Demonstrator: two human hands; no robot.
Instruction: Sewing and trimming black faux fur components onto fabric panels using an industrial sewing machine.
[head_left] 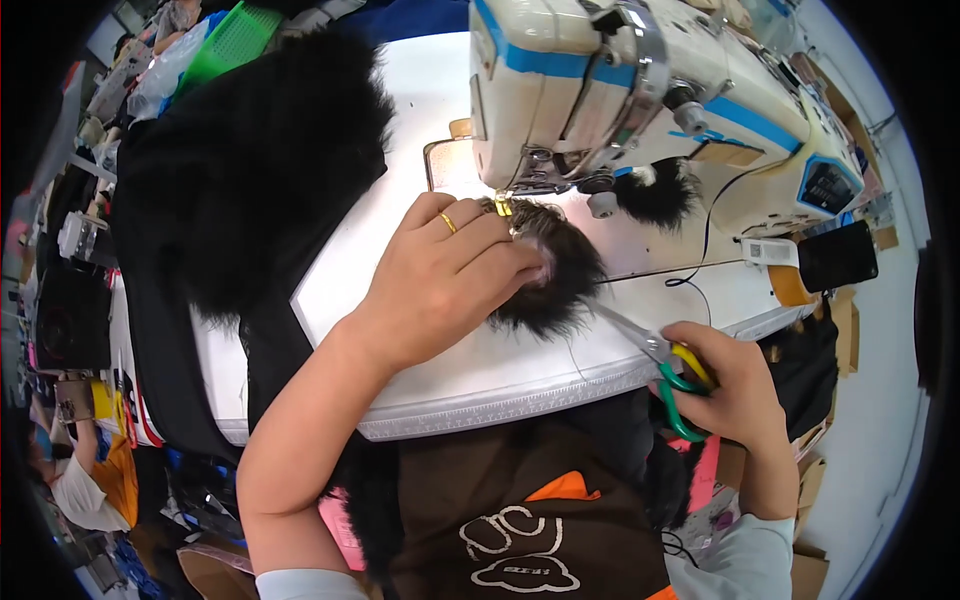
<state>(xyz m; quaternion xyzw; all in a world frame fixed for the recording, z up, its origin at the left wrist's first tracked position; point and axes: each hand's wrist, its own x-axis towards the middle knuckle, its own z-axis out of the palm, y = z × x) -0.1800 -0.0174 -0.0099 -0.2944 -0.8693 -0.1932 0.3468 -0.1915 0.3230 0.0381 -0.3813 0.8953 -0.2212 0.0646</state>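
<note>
A small piece of dark fur (pixel 570 262) lies under the needle end of a white sewing machine (pixel 560 90) with blue stripes. My left hand (pixel 450 270), a ring on one finger, is closed on this piece, thumb and fingertips pressed into its pale inner side. To its right, my right hand (pixel 728 385) grips a pair of scissors (pixel 652 345) by their green and yellow handles. The blades point up and left, their tips close to the fur's lower right edge; whether they touch it I cannot tell. A thin loose thread hangs below the fur.
A large black garment with fur (pixel 250 170) covers the table's left side. Another black fur tuft (pixel 660 195) sits beside the machine's needle area. A ruler strip (pixel 520 405) runs along the table's front edge. A green basket (pixel 230 45) stands far left; another person (pixel 85 480) is at lower left.
</note>
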